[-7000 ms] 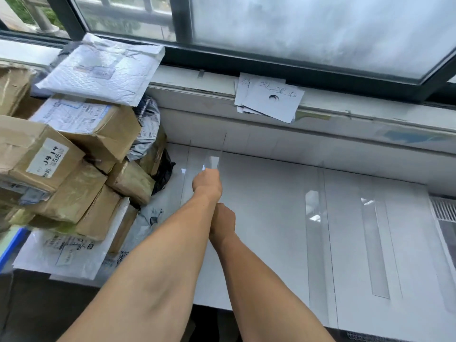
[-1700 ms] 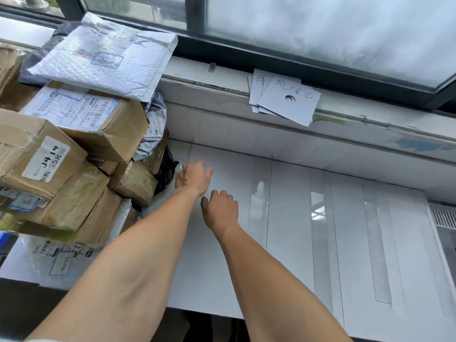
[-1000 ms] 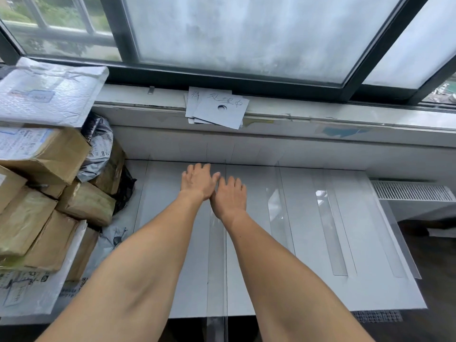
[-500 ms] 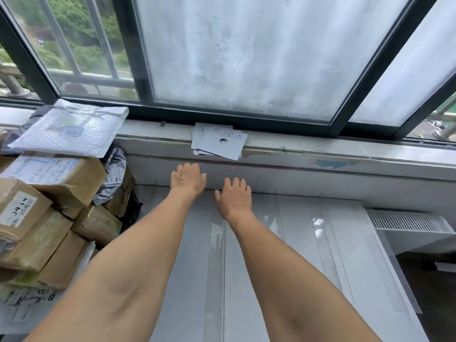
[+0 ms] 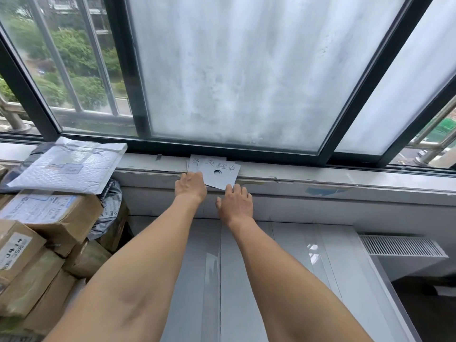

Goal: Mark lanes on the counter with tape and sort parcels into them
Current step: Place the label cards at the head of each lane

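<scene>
Several grey paper cards [image 5: 218, 172] with handwriting lie on the window sill [image 5: 320, 177]. My left hand [image 5: 191, 186] is at their lower left edge, its fingers curled onto them. My right hand [image 5: 235, 201] reaches up with straight fingers, the tips touching the bottom corner of the top card. Below my arms lies the white counter [image 5: 246, 280], with clear tape strips [image 5: 212, 267] running front to back. The parcels [image 5: 49, 218], brown boxes and grey bags, are piled at the left.
A white bubble mailer [image 5: 69, 166] tops the parcel pile and leans onto the sill. A white vent grille [image 5: 402, 245] sits beyond the counter's right edge. The window frame [image 5: 222, 146] rises right behind the sill.
Both hands have left the counter and the tape strip and moved up and forward to the cards on the sill. My view has tilted up toward the window.
</scene>
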The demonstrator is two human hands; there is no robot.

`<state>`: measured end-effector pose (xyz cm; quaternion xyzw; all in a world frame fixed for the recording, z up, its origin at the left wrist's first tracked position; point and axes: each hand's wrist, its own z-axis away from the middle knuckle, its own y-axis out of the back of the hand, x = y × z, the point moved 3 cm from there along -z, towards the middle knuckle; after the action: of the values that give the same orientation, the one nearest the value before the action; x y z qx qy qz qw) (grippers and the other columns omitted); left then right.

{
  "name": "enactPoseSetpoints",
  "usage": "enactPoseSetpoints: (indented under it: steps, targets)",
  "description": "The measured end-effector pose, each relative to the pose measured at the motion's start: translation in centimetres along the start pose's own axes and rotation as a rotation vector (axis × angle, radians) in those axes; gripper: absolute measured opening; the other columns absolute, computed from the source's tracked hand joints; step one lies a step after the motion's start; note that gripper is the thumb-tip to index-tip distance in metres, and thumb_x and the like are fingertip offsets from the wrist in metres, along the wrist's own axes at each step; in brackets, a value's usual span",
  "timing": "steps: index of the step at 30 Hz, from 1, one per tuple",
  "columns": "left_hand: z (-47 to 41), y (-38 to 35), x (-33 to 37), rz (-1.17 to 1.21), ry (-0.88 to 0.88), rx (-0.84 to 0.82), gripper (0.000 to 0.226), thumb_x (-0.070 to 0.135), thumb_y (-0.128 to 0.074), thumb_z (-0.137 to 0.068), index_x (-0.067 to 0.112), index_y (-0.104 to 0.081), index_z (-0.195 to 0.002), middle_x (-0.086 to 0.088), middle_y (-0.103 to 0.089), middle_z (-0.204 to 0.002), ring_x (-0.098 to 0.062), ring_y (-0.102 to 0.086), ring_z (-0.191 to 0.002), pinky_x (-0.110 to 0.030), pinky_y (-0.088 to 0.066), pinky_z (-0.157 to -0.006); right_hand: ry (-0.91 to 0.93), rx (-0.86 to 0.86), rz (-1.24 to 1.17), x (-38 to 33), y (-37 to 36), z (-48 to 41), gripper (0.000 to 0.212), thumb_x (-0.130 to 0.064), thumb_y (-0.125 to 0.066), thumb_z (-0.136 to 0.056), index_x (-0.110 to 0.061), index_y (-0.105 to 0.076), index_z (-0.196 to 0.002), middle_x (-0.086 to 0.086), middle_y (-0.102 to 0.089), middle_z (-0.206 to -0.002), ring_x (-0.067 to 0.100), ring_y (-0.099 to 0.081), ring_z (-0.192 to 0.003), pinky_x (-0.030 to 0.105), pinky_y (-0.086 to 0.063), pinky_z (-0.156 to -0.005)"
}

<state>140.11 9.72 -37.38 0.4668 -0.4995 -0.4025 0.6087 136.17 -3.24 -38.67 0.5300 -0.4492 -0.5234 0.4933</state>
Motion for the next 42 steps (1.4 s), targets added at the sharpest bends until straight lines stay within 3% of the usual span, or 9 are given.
enactPoseSetpoints:
  steps: [7,13,19,22,28,36,42]
  targets:
    - [-1.9,-1.5,0.9,0.005,-0.032,-0.047,0.044,0.016,-0.036,-0.099,0.014,-0.04,-0.142,-0.012,-0.047,-0.141,-0.03,-0.038,-0.13,-0.04,-0.037,-0.101,-0.022,-0.005,-0.021,0.7,-0.1,-2.3,0.047,-0.037,-0.036,-0.102,-0.009,-0.037,-0.139,0.013,-0.045,-0.134,0.03,-0.042,-0.123,0.04,-0.037,-0.103]
    - [-4.3,-1.9,1.4,0.01,-0.013,-0.075,0.045,0.018,-0.033,-0.1,0.013,-0.036,-0.145,-0.013,-0.044,-0.143,-0.032,-0.037,-0.131,-0.041,-0.033,-0.105,-0.115,-0.039,-0.197,0.6,-0.4,-5.0,0.048,-0.028,-0.035,-0.101,-0.009,-0.03,-0.145,0.013,-0.039,-0.145,0.031,-0.041,-0.127,0.041,-0.036,-0.102]
    - [-6.0,-2.5,1.9,0.0,0.004,-0.114,0.05,0.019,-0.033,-0.098,0.015,-0.032,-0.148,-0.013,-0.043,-0.145,-0.033,-0.035,-0.134,-0.044,-0.03,-0.108,-0.202,-0.094,-0.293,0.3,-1.0,-7.0,0.058,-0.028,-0.03,-0.102,-0.01,-0.015,-0.155,0.015,-0.023,-0.158,0.033,-0.034,-0.135,0.044,-0.034,-0.107]
    - [-6.0,-2.9,2.0,0.01,0.034,-0.139,0.05,0.02,-0.033,-0.099,0.015,-0.031,-0.148,-0.014,-0.041,-0.146,-0.033,-0.034,-0.134,-0.044,-0.029,-0.108,-0.204,-0.097,-0.299,0.3,-1.1,-7.2,0.06,-0.029,-0.031,-0.102,-0.01,-0.012,-0.156,0.015,-0.025,-0.157,0.034,-0.033,-0.136,0.044,-0.033,-0.109]
    - [-6.2,-3.0,2.0,0.043,0.061,-0.105,0.045,0.019,-0.034,-0.098,0.013,-0.038,-0.142,-0.013,-0.048,-0.14,-0.032,-0.037,-0.13,-0.043,-0.031,-0.103,-0.182,-0.078,-0.282,0.4,-1.3,-7.3,0.062,-0.031,-0.033,-0.102,-0.008,-0.011,-0.156,0.016,-0.034,-0.152,0.033,-0.036,-0.133,0.043,-0.033,-0.108]
    - [-6.5,-2.7,1.8,0.269,0.211,-0.044,0.046,0.017,-0.033,-0.097,0.012,-0.04,-0.142,-0.012,-0.049,-0.142,-0.033,-0.037,-0.131,-0.042,-0.031,-0.103,-0.147,-0.046,-0.299,0.2,-1.0,-7.0,0.066,-0.033,-0.037,-0.101,-0.008,-0.009,-0.156,0.013,-0.034,-0.152,0.033,-0.038,-0.132,0.043,-0.034,-0.107]
    - [-5.9,-1.9,1.5,0.378,0.218,0.06,0.044,0.016,-0.032,-0.097,0.013,-0.044,-0.14,-0.013,-0.053,-0.137,-0.033,-0.043,-0.126,-0.042,-0.035,-0.099,-0.127,0.032,-0.34,0.3,0.1,-6.2,0.069,-0.031,-0.04,-0.1,-0.008,-0.008,-0.156,0.01,-0.032,-0.153,0.031,-0.036,-0.134,0.042,-0.033,-0.109]
